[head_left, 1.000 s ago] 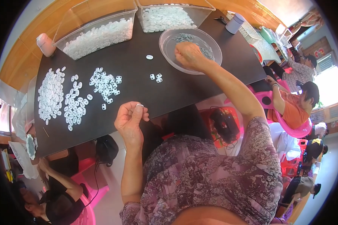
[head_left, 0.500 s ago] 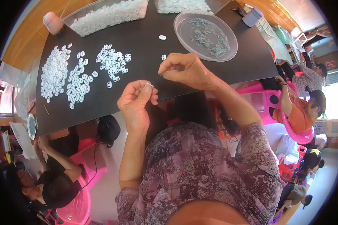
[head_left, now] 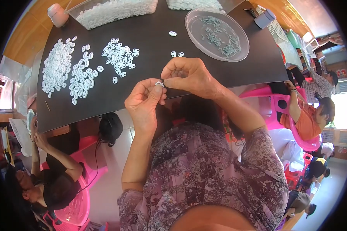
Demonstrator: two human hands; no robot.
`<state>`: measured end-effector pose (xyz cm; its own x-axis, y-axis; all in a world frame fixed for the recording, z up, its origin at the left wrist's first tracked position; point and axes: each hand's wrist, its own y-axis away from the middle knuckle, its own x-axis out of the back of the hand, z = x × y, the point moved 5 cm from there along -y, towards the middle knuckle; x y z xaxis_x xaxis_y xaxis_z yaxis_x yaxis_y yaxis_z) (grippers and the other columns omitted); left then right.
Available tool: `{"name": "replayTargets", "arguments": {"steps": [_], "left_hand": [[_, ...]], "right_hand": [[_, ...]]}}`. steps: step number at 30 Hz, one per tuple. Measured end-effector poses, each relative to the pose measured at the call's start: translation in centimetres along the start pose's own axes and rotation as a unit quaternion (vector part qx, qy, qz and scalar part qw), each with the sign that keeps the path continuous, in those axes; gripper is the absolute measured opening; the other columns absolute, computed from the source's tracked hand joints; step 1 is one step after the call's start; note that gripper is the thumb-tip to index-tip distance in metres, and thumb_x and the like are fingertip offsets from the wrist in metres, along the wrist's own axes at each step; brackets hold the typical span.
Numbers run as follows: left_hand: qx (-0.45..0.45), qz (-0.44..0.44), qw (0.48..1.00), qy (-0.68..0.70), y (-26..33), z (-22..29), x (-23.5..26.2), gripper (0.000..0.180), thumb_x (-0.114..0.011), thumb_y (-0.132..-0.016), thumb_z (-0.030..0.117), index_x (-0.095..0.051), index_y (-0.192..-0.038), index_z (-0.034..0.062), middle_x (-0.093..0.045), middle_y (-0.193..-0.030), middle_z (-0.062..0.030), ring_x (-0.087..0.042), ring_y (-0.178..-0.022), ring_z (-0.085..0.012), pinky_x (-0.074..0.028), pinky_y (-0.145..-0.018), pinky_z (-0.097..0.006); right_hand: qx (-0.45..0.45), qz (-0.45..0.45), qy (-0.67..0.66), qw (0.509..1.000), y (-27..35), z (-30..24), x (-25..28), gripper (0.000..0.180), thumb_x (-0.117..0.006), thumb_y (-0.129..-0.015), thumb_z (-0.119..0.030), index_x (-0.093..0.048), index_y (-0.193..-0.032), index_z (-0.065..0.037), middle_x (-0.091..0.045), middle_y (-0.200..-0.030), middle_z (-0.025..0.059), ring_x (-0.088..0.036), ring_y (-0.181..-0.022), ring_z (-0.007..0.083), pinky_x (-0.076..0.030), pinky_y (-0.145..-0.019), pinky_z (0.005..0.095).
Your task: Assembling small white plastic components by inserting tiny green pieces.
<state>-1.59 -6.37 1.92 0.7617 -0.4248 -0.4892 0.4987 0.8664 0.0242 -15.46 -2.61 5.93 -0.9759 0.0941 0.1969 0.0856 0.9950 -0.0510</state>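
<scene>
Above the table's near edge, my left hand pinches a small white plastic piece with holes between thumb and fingers. My right hand meets it from the right, its thumb and forefinger closed on a tiny thin dark piece whose kind I cannot make out. The fingertips of both hands nearly touch at the white piece. Just beyond my right hand lie two loose small white pieces on the dark table. A white oval piece rests farther back.
Left of my hands spread heaps of white square pieces and white oval pieces. A round clear tray holds small grey-green pins. Clear bins line the back. A co-worker sits at left; another person at right.
My right hand has come in toward my left, bringing its fingertips to the white piece. The view has shifted slightly, uncovering a second loose white piece beyond my right hand.
</scene>
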Motion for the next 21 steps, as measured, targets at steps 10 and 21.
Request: {"name": "replayTargets", "arguments": {"steps": [10,21], "left_hand": [[-0.049,0.018,0.996,-0.065,0.45,0.13,-0.11,0.010,-0.060,-0.085,0.003,-0.062,-0.092,-0.0039,-0.062,-0.077,-0.0050,-0.055,-0.064,-0.0074,-0.044,-0.054,-0.019],[-0.067,0.023,0.990,-0.120,0.16,0.74,-0.18,0.010,-0.057,-0.087,0.004,-0.062,-0.091,-0.0038,-0.060,-0.076,-0.0014,-0.051,-0.064,-0.0048,-0.042,-0.055,-0.018]], "right_hand": [[-0.016,0.021,-0.002,1.000,0.30,0.33,-0.62,0.011,-0.066,-0.078,-0.002,-0.061,-0.087,0.002,-0.060,-0.079,0.0018,-0.055,-0.073,0.0052,-0.045,-0.063,0.0198],[-0.028,0.041,-0.034,0.998,-0.08,-0.12,-0.89,0.010,-0.066,-0.077,-0.003,-0.062,-0.085,0.003,-0.060,-0.075,0.0015,-0.055,-0.069,0.0046,-0.044,-0.060,0.0187]]}}
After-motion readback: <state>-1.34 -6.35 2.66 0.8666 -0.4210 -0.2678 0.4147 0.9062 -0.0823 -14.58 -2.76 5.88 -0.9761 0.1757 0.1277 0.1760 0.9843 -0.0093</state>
